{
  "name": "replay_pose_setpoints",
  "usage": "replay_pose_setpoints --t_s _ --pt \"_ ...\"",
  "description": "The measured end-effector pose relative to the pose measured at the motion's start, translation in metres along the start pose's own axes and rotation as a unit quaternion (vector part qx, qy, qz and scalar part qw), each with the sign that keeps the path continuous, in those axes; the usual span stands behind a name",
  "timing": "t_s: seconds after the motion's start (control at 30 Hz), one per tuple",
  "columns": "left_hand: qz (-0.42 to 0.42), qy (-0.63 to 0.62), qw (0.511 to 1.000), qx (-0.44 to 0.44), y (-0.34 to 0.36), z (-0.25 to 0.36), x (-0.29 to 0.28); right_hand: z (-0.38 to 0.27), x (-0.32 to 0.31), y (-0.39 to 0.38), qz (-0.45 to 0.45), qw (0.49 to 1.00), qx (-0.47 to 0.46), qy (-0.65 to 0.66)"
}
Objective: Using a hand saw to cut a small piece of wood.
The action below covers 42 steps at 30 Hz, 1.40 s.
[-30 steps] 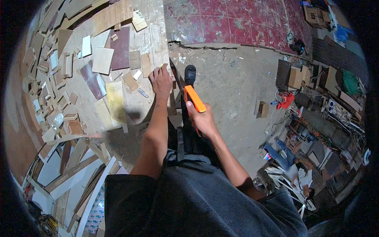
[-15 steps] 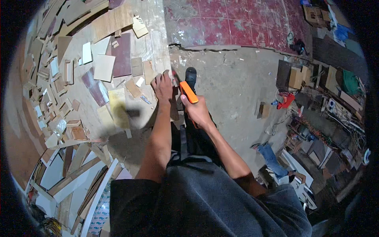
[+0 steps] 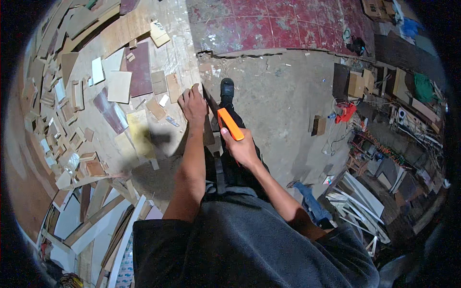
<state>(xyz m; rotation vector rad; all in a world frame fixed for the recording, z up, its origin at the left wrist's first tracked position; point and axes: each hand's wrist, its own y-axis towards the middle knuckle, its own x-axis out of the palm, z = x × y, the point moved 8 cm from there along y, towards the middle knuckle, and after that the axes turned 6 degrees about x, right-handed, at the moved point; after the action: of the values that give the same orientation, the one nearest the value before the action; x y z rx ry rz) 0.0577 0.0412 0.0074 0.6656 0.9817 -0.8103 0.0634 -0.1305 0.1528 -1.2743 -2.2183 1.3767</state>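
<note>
By the right edge of the worktop (image 3: 180,53), I see a person with a saw (image 3: 230,125). The right hand (image 3: 240,146) is wrapped round its orange handle. Taking that hand as the middle of a clock, the blade points to eleven, close by the worktop's edge. I can't tell if its teeth touch wood.

Between ten and eleven, the left hand (image 3: 193,106) lies palm down near the same edge, fingers a bit bent. I can't see under it, so I can't tell if it grips anything. A small tan board (image 3: 173,85) sits just past its fingers.

Bare grey floor (image 3: 288,105) gives lots of room from one to three. Its far side, past twelve, ends at a jagged crack beside a red tiled floor (image 3: 278,29). One black shoe (image 3: 227,89) stands near twelve. Just past four, a leg in blue jeans (image 3: 307,197) shows.

Left of the hands it's crowded. A yellow-stained board (image 3: 140,128) lies at nine. Before ten is a little open wooden tray (image 3: 77,95). A small brown box (image 3: 93,166) sits just under nine; I can't tell what's inside. Long planks (image 3: 89,223) pile up at eight.
</note>
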Motion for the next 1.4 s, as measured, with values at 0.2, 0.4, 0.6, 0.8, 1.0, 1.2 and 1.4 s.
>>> replay_pose_setpoints --t_s 0.2,0.4,0.6,0.8,1.0,1.2,1.4 --pt "0.025 0.000 1.000 0.018 -0.002 0.003 -0.003 0.015 -0.019 -0.022 0.035 0.999 -0.024 0.016" --pt "0.003 -0.010 1.000 0.013 -0.001 0.006 -0.003 0.026 -0.023 -0.022 0.054 0.997 -0.009 0.051" --pt "-0.002 -0.003 1.000 0.015 -0.002 0.006 -0.001 0.031 -0.009 -0.021 0.034 0.997 -0.047 0.041" --pt "0.030 0.019 0.999 0.032 -0.001 0.010 -0.008 0.018 0.000 -0.025 0.045 0.995 -0.085 0.036" --pt "0.038 0.019 0.999 0.033 -0.001 0.008 -0.008 0.023 0.004 -0.028 0.063 0.995 -0.078 0.020" --pt "0.033 0.013 0.999 0.026 0.000 0.007 -0.008 0.021 0.008 -0.030 0.065 0.995 -0.072 -0.001" --pt "0.028 0.017 0.999 0.023 -0.001 0.005 -0.006 0.023 0.012 -0.032 0.072 0.994 -0.077 -0.006"
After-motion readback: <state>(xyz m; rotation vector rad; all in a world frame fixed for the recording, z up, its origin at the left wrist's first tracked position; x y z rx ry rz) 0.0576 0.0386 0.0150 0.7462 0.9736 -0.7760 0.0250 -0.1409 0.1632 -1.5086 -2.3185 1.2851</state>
